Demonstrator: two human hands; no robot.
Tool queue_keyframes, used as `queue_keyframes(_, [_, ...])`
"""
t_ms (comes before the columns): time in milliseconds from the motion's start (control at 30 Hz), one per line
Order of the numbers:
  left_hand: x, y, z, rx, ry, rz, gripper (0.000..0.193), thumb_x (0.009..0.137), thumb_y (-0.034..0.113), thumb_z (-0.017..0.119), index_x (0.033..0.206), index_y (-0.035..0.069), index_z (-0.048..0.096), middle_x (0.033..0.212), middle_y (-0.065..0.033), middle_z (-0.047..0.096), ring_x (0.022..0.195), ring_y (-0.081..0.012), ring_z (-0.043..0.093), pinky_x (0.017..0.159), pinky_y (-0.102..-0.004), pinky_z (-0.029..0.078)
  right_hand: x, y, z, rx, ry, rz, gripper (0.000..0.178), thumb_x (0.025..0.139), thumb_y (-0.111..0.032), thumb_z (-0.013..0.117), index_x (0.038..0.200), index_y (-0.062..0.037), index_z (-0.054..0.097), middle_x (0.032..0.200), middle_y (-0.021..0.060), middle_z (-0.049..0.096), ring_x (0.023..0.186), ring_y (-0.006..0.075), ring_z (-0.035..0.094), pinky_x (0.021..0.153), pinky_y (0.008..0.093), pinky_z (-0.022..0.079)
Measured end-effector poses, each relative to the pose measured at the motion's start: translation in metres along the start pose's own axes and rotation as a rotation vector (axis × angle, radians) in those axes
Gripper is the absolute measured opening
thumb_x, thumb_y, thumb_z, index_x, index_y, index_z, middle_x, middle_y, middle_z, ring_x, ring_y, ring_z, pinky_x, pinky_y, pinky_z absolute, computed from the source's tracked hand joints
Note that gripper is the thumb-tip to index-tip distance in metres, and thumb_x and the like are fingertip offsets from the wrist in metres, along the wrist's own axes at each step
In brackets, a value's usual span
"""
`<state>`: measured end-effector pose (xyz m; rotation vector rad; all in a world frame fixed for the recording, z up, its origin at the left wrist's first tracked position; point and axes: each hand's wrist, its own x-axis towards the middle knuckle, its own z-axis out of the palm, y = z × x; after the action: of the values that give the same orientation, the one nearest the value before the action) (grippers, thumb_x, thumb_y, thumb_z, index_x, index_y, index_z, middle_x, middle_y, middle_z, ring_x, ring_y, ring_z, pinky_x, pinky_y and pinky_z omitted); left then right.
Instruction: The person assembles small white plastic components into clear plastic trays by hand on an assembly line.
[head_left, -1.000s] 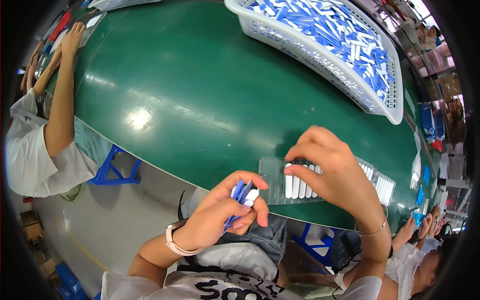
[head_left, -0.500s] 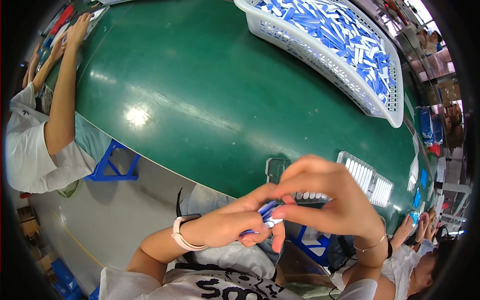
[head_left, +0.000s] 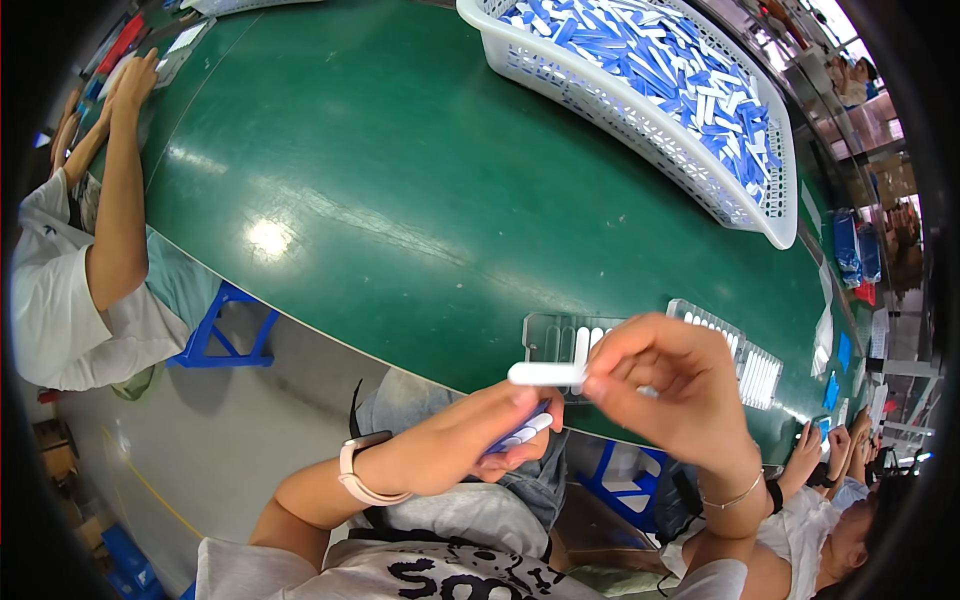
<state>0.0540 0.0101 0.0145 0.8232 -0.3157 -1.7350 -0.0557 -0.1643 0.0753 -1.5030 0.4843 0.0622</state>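
Observation:
Between the thumb and fingers of my right hand (head_left: 665,385) a flat white strip with rounded ends (head_left: 540,375) is pinched, sticking out to the left. My left hand (head_left: 460,440) is closed around several blue and white strips (head_left: 525,432) of the same shape. Just beyond the hands, at the table's near edge, lies a clear slotted tray (head_left: 543,335). White strips fill some of its slots, and others on its left show no strip. My right hand hides part of this tray. A second clear tray (head_left: 690,312) holds a row of white strips.
A white perforated basket (head_left: 640,125) heaped with blue and white strips stands at the far right of the green table (head_left: 350,190). Co-workers sit at the left and lower right. A blue stool (head_left: 225,325) stands below the table's left edge.
My right hand has drawn away from my left and now holds a white strip clear of the bunch. My left hand stays closed on the other strips.

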Motion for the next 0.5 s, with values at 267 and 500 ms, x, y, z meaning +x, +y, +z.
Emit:
queue_keyframes(267, [-0.005, -0.002, -0.007, -0.069, 0.039, -0.018, 0.027, 0.100, 0.024, 0.034, 0.115, 0.006, 0.046, 0.074, -0.0005, 0.046, 0.054, -0.0044, 0.029, 0.048, -0.0195, 0.024, 0.019, -0.005, -0.029, -0.311, 0.034, -0.023, 0.014, 0.080, 0.004, 0.062, 0.089, -0.0023, 0.070, 0.076, 0.0042, 0.060, 0.065, 0.0083, 0.052, 0.052, 0.0229, 0.040])
queue_keyframes(500, [-0.010, -0.001, -0.001, 0.059, 0.139, 0.103, 0.025, 0.099, 0.020, 0.045, 0.118, 0.004, 0.045, 0.081, -0.0084, 0.059, 0.058, -0.0066, 0.034, 0.052, -0.0202, 0.031, 0.047, 0.006, -0.016, -0.755, -0.079, -0.217, 0.020, 0.073, -0.008, 0.074, 0.087, 0.0000, 0.061, 0.078, 0.0072, 0.058, 0.066, 0.0145, 0.053, 0.059, 0.0277, 0.043])
